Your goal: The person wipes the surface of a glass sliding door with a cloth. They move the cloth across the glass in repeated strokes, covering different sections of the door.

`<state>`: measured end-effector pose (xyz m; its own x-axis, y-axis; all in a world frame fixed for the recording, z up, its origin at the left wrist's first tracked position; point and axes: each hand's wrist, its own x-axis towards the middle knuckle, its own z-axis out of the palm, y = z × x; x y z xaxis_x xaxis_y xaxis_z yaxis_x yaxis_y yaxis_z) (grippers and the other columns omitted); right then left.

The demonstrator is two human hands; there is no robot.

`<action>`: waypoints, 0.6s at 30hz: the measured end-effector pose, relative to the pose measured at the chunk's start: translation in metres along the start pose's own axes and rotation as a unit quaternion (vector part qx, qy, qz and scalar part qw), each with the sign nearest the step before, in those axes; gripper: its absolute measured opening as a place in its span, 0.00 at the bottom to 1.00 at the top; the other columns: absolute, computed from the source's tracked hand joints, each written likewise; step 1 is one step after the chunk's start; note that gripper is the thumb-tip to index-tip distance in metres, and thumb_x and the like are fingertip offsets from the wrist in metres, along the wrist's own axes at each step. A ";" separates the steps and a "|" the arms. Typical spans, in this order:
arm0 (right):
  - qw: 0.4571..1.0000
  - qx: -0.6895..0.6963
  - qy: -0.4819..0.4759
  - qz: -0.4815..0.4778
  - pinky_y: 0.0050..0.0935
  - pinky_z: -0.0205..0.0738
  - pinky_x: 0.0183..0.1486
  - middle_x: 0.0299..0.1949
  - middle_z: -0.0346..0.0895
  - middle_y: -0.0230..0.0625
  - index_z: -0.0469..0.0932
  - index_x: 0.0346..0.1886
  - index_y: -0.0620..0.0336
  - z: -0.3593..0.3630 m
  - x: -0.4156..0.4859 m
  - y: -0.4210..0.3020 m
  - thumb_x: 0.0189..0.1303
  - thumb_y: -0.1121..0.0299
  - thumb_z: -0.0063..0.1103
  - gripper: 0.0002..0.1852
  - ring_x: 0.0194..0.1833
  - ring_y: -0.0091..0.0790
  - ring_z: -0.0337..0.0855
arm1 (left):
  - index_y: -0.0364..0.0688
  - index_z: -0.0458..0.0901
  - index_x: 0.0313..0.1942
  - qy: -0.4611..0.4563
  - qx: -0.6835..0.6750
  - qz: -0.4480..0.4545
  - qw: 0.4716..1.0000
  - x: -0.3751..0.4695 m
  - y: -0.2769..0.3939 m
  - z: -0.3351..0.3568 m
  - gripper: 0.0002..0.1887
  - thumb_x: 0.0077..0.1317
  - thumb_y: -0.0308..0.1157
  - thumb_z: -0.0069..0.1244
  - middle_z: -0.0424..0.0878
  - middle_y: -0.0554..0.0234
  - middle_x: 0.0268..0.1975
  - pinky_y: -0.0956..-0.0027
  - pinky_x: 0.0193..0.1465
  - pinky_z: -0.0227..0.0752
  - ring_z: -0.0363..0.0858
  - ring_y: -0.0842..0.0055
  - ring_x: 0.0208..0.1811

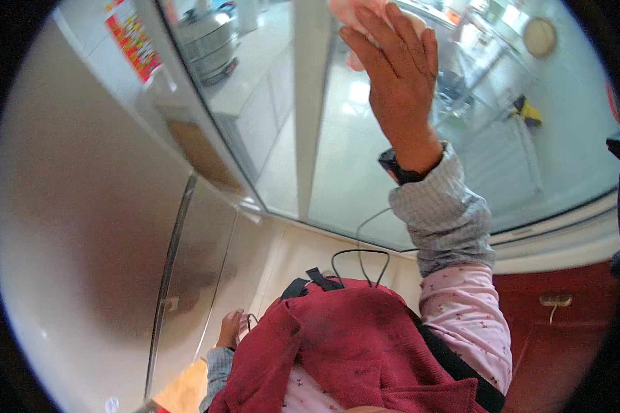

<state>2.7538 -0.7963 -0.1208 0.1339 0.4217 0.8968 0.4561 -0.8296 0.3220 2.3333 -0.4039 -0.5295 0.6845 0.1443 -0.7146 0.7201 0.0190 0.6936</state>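
High in front of me, my right hand (404, 85) lies flat against a glass door panel (349, 160). Under its fingers is a pink-and-white cloth (355, 61), bunched against the glass and partly covered by the hand. A dark band with a watch-like case (400, 168) sits on that wrist, above a rolled grey sleeve. Low on the other side, my left hand (231, 328) hangs beside my red garment (351, 346). A thin dark cable (251, 317) shows by its fingers; whether they grip it is unclear.
A shiny brown refrigerator-like surface (93, 206) rises at the left. Behind the glass stand a metal steamer pot (206, 44) on a counter and a cluttered rack. Dark red furniture (553, 330) is at lower right. A black cable (359, 251) loops before my chest.
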 end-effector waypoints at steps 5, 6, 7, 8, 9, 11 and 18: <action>0.999 0.027 -0.017 -0.036 0.47 0.51 0.77 0.72 0.69 0.31 0.75 0.67 0.46 -0.004 -0.057 -0.025 0.67 0.65 0.61 0.24 0.74 0.39 0.65 | 0.36 0.79 0.50 -0.049 -0.024 0.006 0.999 0.034 0.036 -0.002 0.19 0.72 0.44 0.52 0.87 0.53 0.44 0.66 0.43 0.79 0.87 0.68 0.42; 0.998 -0.003 -0.014 -0.053 0.46 0.51 0.78 0.73 0.68 0.31 0.74 0.69 0.47 -0.006 -0.084 -0.033 0.67 0.65 0.61 0.26 0.74 0.38 0.65 | 0.36 0.78 0.51 -0.068 -0.023 0.010 0.997 0.041 0.044 -0.004 0.20 0.72 0.45 0.52 0.87 0.53 0.45 0.66 0.43 0.79 0.87 0.67 0.43; 0.995 -0.006 -0.084 -0.060 0.45 0.52 0.78 0.74 0.67 0.30 0.73 0.69 0.48 -0.011 -0.114 -0.037 0.67 0.67 0.61 0.26 0.74 0.38 0.65 | 0.36 0.78 0.52 -0.087 -0.012 0.025 0.996 0.049 0.052 -0.005 0.20 0.73 0.45 0.51 0.87 0.52 0.45 0.65 0.43 0.79 0.87 0.67 0.43; 0.993 -0.009 -0.101 -0.062 0.44 0.54 0.78 0.74 0.66 0.29 0.72 0.69 0.49 -0.021 -0.139 -0.040 0.66 0.68 0.61 0.27 0.74 0.38 0.65 | 0.35 0.78 0.52 -0.094 0.016 0.034 0.995 0.052 0.061 -0.008 0.20 0.73 0.45 0.51 0.87 0.51 0.45 0.65 0.43 0.79 0.87 0.66 0.44; 0.986 -0.005 -0.160 -0.051 0.44 0.57 0.77 0.73 0.68 0.30 0.72 0.69 0.48 -0.033 -0.168 -0.041 0.66 0.68 0.61 0.27 0.73 0.37 0.67 | 0.35 0.77 0.53 -0.081 0.040 0.009 0.996 0.060 0.069 -0.008 0.21 0.73 0.44 0.51 0.87 0.51 0.45 0.65 0.45 0.79 0.87 0.67 0.45; 0.970 0.049 -0.239 0.016 0.45 0.62 0.74 0.70 0.72 0.32 0.73 0.68 0.48 -0.068 -0.215 -0.042 0.66 0.68 0.60 0.26 0.71 0.37 0.70 | 0.36 0.77 0.53 -0.128 0.051 0.056 0.989 0.068 0.085 -0.009 0.20 0.73 0.44 0.51 0.87 0.50 0.46 0.64 0.46 0.79 0.86 0.67 0.46; 0.768 -0.089 -0.170 0.611 0.45 0.70 0.64 0.61 0.77 0.46 0.76 0.59 0.56 -0.210 -0.331 -0.053 0.72 0.65 0.51 0.16 0.61 0.54 0.76 | 0.40 0.79 0.56 -0.239 0.147 0.063 0.958 0.129 0.109 -0.019 0.19 0.74 0.43 0.47 0.87 0.53 0.48 0.64 0.46 0.78 0.86 0.68 0.46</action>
<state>2.5008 -0.9683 -0.3711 0.6023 -0.6653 0.4412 -0.3169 -0.7065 -0.6327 2.4976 -0.3644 -0.5446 0.6905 -0.3444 -0.6361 0.5816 -0.2584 0.7713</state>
